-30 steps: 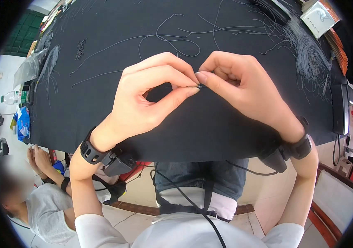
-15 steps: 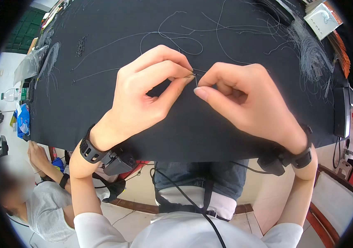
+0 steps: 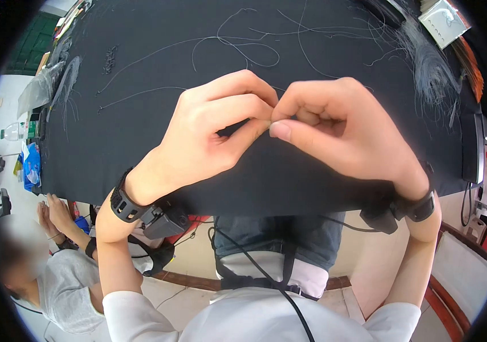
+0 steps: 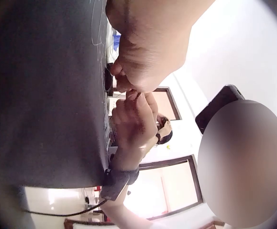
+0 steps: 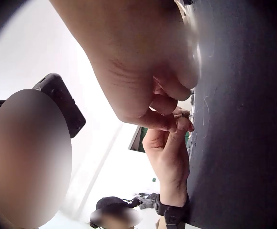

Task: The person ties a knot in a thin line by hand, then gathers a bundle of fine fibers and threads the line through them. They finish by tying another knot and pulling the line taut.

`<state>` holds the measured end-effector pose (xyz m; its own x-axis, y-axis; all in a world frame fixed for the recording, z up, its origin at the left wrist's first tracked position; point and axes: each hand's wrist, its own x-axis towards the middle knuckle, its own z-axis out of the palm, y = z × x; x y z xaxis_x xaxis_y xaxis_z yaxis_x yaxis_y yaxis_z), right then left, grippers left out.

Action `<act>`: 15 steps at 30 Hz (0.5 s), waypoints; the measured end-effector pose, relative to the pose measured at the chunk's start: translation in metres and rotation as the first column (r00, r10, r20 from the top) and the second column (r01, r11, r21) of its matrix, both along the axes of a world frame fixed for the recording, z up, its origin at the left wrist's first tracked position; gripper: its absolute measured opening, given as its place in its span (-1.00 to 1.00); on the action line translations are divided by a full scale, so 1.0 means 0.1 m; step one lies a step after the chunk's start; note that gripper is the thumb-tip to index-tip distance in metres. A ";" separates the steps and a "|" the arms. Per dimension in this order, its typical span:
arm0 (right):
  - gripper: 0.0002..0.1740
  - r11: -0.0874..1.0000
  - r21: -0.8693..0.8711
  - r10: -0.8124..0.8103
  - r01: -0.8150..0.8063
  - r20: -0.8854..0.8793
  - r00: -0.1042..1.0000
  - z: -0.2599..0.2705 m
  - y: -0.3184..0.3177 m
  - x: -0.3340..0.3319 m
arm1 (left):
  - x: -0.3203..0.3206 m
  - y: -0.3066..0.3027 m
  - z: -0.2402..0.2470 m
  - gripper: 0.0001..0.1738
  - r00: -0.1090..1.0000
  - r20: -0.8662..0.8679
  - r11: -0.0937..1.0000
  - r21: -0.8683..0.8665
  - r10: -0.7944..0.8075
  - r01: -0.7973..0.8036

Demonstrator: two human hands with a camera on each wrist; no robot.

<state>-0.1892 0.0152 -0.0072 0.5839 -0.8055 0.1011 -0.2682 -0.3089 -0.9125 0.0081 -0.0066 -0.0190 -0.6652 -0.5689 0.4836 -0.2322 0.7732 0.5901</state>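
My left hand [image 3: 212, 122] pinches a fine strand between thumb and fingers, above the near half of the black-covered table [image 3: 312, 188]. Thumb and curled index finger of my right hand [image 3: 340, 128] pinch at the same spot, the fingertips of both hands meeting. The piece between them is mostly hidden, and I cannot tell its exact kind. Behind the left hand a thin grey line [image 3: 141, 98] runs out to the left, with a tiny dark end. In the right wrist view the left hand [image 5: 169, 152] meets the right hand's fingertips from below.
Another long line [image 3: 163, 47] lies looped across the far table. A small dark tangled pile [image 3: 110, 60] sits at left. Bundles of line [image 3: 434, 74] lie at the right edge, below a white card [image 3: 444, 24]. Another person [image 3: 69, 285] sits at lower left.
Half a second ago the fingertips were apart, with a short strand upright between them. They have come together again, the right hand moving slightly up and the left slightly down.
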 end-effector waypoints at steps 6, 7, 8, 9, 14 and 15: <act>-0.81 0.980 0.198 -0.059 0.026 0.165 0.985 -0.02 -0.06 -0.03 | -0.03 0.01 0.01 -0.88 1.000 -0.014 1.000 0.005 -0.019 0.019; -0.78 0.978 0.205 -0.091 0.047 0.210 0.974 -0.04 -0.05 -0.01 | -0.03 0.01 0.00 -0.88 1.000 -0.022 1.000 0.009 -0.021 0.021; -0.78 0.973 0.225 -0.104 0.060 0.191 0.976 -0.02 -0.05 -0.01 | -0.03 0.01 0.01 -0.88 1.000 -0.017 1.000 0.008 -0.022 0.022; -0.77 0.967 0.243 -0.117 0.073 0.172 0.978 0.03 -0.06 -0.02 | -0.03 0.01 0.01 -0.89 1.000 -0.013 1.000 0.007 -0.024 0.024; -0.76 0.948 0.284 -0.200 0.146 0.169 0.965 -0.01 -0.07 -0.02 | 0.00 0.01 0.00 -0.87 0.999 0.005 0.999 0.012 -0.052 0.052; -0.76 0.936 0.306 -0.230 0.175 0.154 0.961 -0.01 -0.07 -0.02 | 0.00 0.01 0.00 -0.87 0.999 0.003 0.999 0.015 -0.051 0.051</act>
